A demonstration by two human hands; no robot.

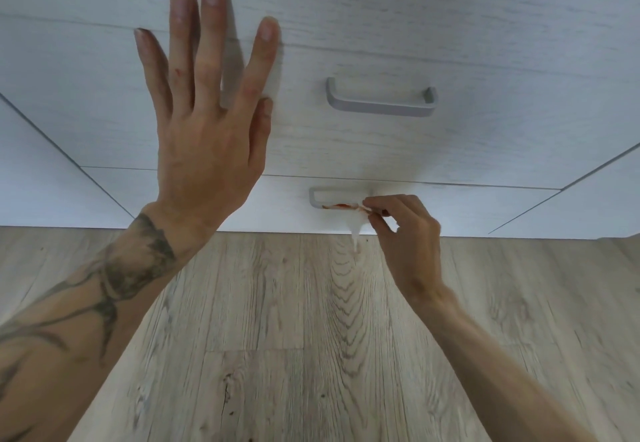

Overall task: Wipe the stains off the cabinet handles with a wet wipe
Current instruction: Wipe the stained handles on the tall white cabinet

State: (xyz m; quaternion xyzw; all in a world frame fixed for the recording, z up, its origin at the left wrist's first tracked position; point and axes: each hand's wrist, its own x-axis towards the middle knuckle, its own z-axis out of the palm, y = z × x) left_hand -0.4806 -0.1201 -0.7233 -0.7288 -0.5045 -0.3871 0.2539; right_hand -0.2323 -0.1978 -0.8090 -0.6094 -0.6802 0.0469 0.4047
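Pale drawer fronts (485, 43) above a plank floor (311, 337): lower handle (315, 199) under wipe.
The right hand (408, 233) grip pinches the wet wipe (355, 233) against the lower handle, where a red stain (341, 205) shows. The left hand (207, 136) is spread and holds nothing. Risk: the bunched wipe may smear residue along the bar or onto the drawer fronts, or slip from the pinch.

Down low, a pale wood-grain laminate floor (277, 355) fills the lower half, knots and plank seams showing, and it meets the foot of whitewashed drawer fronts (502, 136) stacked one above another, with a plain white left panel (34, 171) and right panel (595, 199) angling away.
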